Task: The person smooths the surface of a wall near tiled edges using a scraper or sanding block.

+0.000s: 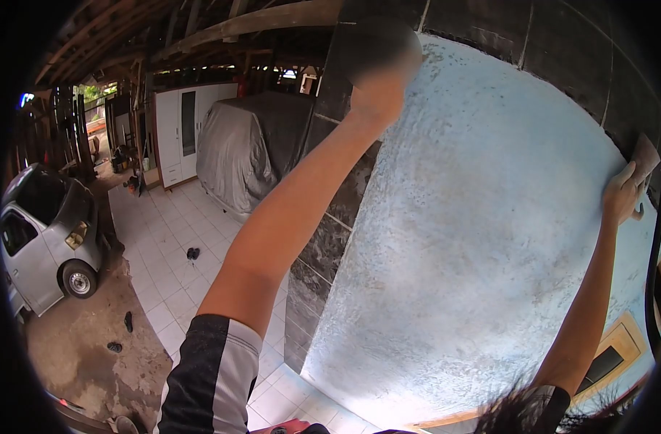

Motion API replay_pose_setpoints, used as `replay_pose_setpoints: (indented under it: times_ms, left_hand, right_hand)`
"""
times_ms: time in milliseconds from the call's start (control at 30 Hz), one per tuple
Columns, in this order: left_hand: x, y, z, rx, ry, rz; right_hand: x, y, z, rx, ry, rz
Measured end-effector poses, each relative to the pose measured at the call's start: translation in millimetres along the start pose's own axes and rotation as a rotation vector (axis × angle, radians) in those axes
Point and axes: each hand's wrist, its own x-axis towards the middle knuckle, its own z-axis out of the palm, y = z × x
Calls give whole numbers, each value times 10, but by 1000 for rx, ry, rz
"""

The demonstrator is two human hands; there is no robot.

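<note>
Head view: a flat tool [646, 155] was gripped by the right hand [620, 194]; the left hand [378, 88], near dark tiles [489, 27], was blurred beyond telling.

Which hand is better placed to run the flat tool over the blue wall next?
Probably the right hand: it holds the tool at the blue wall's edge, beside dark tiles. The left hand is raised away from the tool; blur hides its grip.

No readable text, labels, brands, numbers or signs anywhere.
</note>
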Motion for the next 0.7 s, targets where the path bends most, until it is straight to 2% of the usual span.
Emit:
replay_pose_setpoints:
  times_ms: [133,200,333,533,600,700]
  left_hand:
    - [26,29,-120,116,-25,22]
    - [-138,49,-149,117,-13,8]
    - [-335,114,-61,140,-7,-37]
    - [-135,250,16,241,53,-63]
    - [-96,225,8,238,-5,-65]
    - [-168,229,-25,220,-42,-74]
  right_hand:
    - [-10,108,59,-58,-32,-28]
    - [33,214,165,-125,-10,-106]
    - [-2,16,-27,-127,-11,-59]
    - [25,34,12,-91,9,-64]
    - [25,21,20,52,165,-120]
    - [18,64,54,1,74,-55]
